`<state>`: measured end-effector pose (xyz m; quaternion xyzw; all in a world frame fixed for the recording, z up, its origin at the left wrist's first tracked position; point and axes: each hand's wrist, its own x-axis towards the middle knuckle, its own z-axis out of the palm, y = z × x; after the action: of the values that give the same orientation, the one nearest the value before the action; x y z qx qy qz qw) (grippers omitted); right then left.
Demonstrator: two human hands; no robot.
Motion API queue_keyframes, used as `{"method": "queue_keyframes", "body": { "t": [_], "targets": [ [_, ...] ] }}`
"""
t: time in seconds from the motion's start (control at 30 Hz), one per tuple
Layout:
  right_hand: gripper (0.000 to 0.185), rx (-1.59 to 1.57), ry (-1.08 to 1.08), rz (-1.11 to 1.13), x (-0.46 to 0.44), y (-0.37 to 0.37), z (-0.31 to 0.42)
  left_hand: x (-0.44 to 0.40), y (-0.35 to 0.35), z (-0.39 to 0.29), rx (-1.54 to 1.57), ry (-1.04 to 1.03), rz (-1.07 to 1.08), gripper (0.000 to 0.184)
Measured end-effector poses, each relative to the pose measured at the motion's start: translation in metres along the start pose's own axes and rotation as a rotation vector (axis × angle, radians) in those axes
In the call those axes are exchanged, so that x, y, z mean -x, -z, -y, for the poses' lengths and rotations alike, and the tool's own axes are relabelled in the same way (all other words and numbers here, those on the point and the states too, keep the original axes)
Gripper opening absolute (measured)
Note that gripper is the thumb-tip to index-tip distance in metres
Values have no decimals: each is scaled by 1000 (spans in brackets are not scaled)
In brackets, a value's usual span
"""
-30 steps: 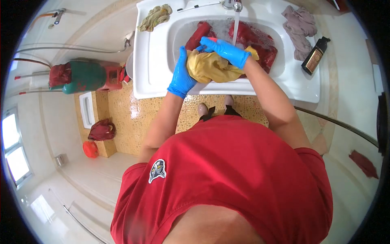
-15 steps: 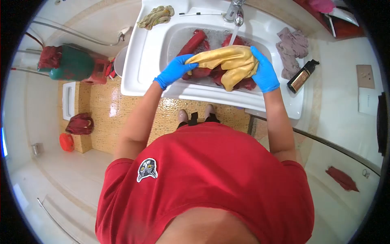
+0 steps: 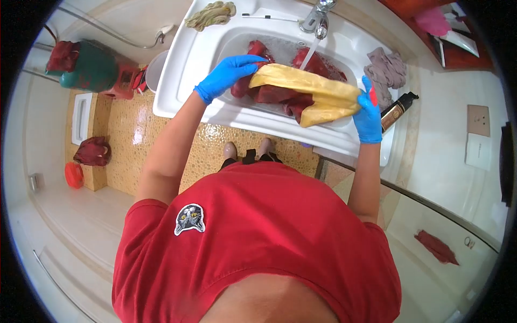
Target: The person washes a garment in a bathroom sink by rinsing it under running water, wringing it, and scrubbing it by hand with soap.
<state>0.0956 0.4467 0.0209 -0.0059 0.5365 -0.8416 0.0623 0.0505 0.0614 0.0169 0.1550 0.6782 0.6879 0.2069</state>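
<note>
Holding, in the head view, a yellow cloth (image 3: pixel 304 83) above the front part of the sink (image 3: pixel 180 81), with its long axis set along the sink's length. Pinching one end with the left hand (image 3: pixel 231 75), grasping the other with the right hand (image 3: pixel 370 116); touching with both, so neither nearer. Beneath, in the sink's water, red fabric (image 3: pixel 322 62). At the sink's back, a running faucet (image 3: pixel 312 21); on its right end, a mauve cloth (image 3: pixel 386 70) near a dark bottle (image 3: pixel 397 112). Before the sink, pebbled floor (image 3: pixel 199 156).
</note>
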Motion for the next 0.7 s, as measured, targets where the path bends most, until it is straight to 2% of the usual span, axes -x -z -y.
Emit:
{"method": "queue_keyframes", "body": {
  "t": [0.13,0.17,0.2,0.27,0.3,0.37,0.43,0.47,0.5,0.53,0.57,0.6,0.63,0.67,0.7],
  "targets": [
    [51,608,-129,-25,-6,-13,1,-18,-16,-42,42,-123,-127,35],
    [52,522,-160,2,-8,-23,2,-21,-24,-56,62,-227,-213,34],
    [52,669,-85,86,-11,-29,6,-24,-26,-67,44,-185,-235,35],
    [51,949,72,249,-21,-37,12,-49,-14,-52,264,-275,-190,35],
    [50,995,108,74,-29,-34,12,-60,-10,-52,409,-158,-184,44],
    [49,1082,172,-283,-47,-22,13,-70,-2,-39,-208,-286,-239,51],
    [46,1092,257,-277,-56,-5,7,-78,4,-14,-797,-387,-280,60],
    [45,1095,302,-271,-58,0,2,-79,4,0,-1063,-366,-286,55],
    [51,932,315,-205,-48,-18,-11,-79,-1,10,-1257,-173,-148,52],
    [57,1084,346,-98,-43,-15,-34,-79,-5,20,-1441,22,-3,49],
    [64,1237,378,14,-37,-6,-59,-65,-19,31,-1547,-32,-36,51],
    [78,1488,33,103,-28,-9,-75,-50,-35,45,-1650,-89,-71,53],
    [75,1521,-20,162,-19,-7,-97,-47,-41,68,-1534,-1,19,54],
    [69,1821,58,469,-16,3,-115,-46,-44,84,-1415,88,110,55],
    [65,1770,40,467,-19,3,-118,-47,-50,86,-1392,202,152,56]
  ]
}}
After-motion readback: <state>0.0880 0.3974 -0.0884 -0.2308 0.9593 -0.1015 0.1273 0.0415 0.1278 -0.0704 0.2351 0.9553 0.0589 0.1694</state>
